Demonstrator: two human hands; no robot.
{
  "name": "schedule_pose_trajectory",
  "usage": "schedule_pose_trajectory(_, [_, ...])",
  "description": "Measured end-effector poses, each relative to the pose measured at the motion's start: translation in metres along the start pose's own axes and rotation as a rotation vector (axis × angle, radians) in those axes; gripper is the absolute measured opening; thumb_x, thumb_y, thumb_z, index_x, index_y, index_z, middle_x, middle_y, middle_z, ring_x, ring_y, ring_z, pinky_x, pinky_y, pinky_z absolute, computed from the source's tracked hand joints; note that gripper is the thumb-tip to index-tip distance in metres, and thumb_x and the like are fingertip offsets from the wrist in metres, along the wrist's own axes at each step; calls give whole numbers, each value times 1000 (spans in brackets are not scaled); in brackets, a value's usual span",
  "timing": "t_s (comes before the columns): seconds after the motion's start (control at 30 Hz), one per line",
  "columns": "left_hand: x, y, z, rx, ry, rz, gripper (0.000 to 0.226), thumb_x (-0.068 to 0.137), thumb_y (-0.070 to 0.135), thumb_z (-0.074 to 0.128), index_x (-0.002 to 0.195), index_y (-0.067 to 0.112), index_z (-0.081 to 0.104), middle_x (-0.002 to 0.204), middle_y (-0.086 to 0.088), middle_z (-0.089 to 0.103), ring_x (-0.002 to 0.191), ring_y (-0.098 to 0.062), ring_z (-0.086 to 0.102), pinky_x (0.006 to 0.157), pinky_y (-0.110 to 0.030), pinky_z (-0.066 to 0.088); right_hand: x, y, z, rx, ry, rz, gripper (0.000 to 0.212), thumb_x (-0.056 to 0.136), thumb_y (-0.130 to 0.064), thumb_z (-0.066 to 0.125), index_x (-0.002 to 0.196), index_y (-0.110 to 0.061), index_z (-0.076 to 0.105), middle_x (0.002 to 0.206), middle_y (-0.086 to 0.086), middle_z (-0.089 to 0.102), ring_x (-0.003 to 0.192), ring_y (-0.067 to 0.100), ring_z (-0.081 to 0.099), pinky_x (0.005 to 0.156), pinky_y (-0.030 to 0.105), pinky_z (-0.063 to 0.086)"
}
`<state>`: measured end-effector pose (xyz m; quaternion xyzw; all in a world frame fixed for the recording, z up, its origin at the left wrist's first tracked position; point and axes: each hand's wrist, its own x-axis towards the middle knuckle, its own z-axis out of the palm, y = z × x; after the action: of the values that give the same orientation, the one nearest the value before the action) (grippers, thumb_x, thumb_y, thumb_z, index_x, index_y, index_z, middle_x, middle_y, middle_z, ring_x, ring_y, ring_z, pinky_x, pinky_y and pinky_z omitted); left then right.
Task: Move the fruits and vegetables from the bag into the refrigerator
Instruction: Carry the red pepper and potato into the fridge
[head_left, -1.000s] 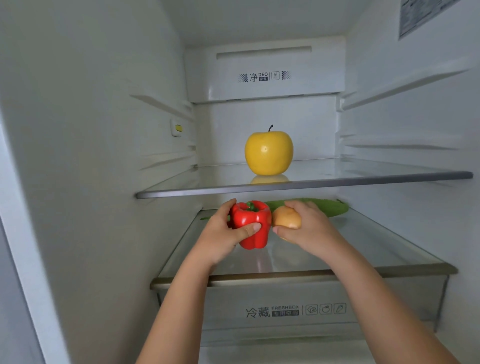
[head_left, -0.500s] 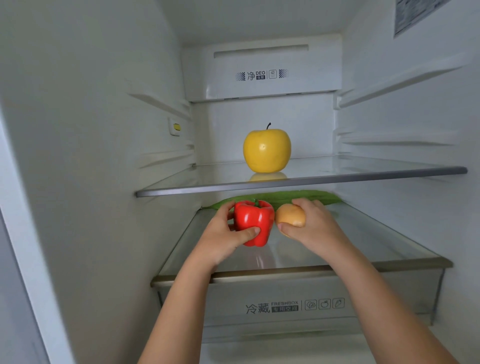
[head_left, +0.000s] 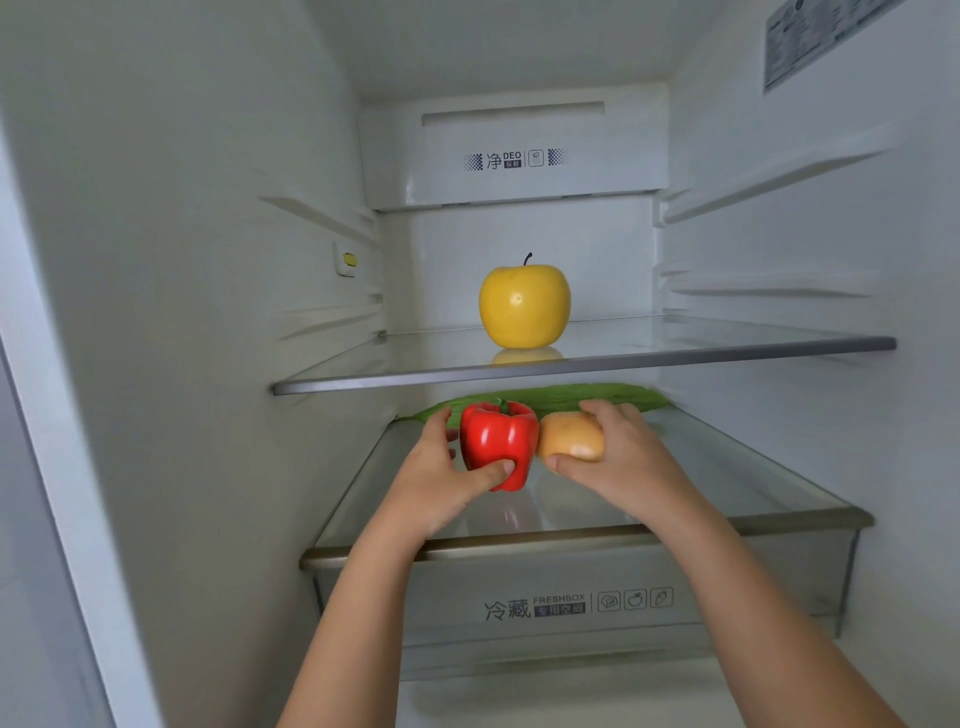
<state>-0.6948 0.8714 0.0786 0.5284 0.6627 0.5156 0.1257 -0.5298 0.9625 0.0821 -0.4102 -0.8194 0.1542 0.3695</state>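
My left hand (head_left: 441, 473) grips a red bell pepper (head_left: 496, 441) just above the lower glass shelf (head_left: 727, 488) of the open refrigerator. Beside it my right hand (head_left: 618, 457) holds a tan, rounded potato-like vegetable (head_left: 569, 435), which touches the pepper's right side. Behind both lies a long green vegetable (head_left: 566, 395) at the back of that shelf, partly hidden by the upper shelf's edge. A yellow apple (head_left: 523, 305) stands upright on the upper glass shelf (head_left: 727, 340).
A clear crisper drawer (head_left: 753, 582) labelled FRESHBOX sits under the lower shelf. White fridge walls with shelf rails close in on the left and right. A small yellow switch (head_left: 347, 259) is on the left wall. The bag is out of view.
Both hands have carried the pepper and the tan vegetable a little further back into the fridge over the lower shelf. The grips are unchanged.
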Motion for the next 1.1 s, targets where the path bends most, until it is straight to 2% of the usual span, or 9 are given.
schedule_pose_trajectory(0.1, [-10,2,-3,131,31,30,90,73,33,75,144,18,21,141,-5,37,127,-20,38,104,-33,33,-6,0,-3,-9,10,-12,72,75,-43,68,135,-21,35,129,4,39,115,21,44,87,32,38])
schedule_pose_trajectory(0.27, [-35,7,-3,357,115,188,70,79,34,68,138,16,35,136,-5,42,126,-18,39,88,-12,24,-27,-4,-7,-3,140,-95,58,80,-35,64,132,-20,42,129,3,41,117,20,43,86,30,37])
schedule_pose_trajectory(0.33, [-46,6,-3,396,143,257,63,80,32,68,135,16,42,132,-4,46,123,-19,42,93,-16,28,-41,-6,-5,-40,215,-166,50,81,-31,64,127,-19,49,130,4,44,118,22,43,88,32,38])
schedule_pose_trajectory(0.4, [-59,5,-3,437,179,305,59,80,31,67,133,15,45,132,-5,47,122,-22,44,101,-29,34,-55,-8,0,-73,263,-211,45,80,-28,65,122,-15,54,129,7,48,118,26,45,91,35,39])
schedule_pose_trajectory(0.47, [-74,4,-4,488,218,347,55,80,29,66,130,12,49,131,-7,50,121,-25,46,101,-38,37,-69,-10,5,-130,297,-245,42,79,-25,67,118,-11,58,126,11,52,115,30,49,91,40,41])
schedule_pose_trajectory(0.6, [-109,-3,-3,475,228,426,49,80,36,54,121,10,57,124,-8,57,113,-27,53,95,-37,39,-102,-13,13,-266,364,-262,39,77,-21,69,113,-6,60,118,18,59,105,38,55,87,44,45])
schedule_pose_trajectory(0.73, [-140,-16,3,451,209,514,44,79,33,46,113,10,61,119,-8,61,108,-26,56,93,-34,41,-143,-18,20,-305,397,-231,41,79,-32,53,110,-6,62,112,16,62,102,34,58,87,41,47])
schedule_pose_trajectory(0.83, [-163,-25,7,461,185,554,41,79,29,46,110,7,62,117,-10,62,106,-29,59,92,-39,44,-177,-20,24,-351,395,-203,44,80,-34,45,110,-6,61,112,15,63,100,33,59,85,41,47])
schedule_pose_trajectory(1.1, [-237,-56,27,422,-30,551,43,82,31,43,114,9,61,119,-9,62,111,-27,57,95,-46,45,-276,-26,31,-486,313,8,42,82,-32,49,112,-6,62,115,15,64,104,33,60,88,47,47])
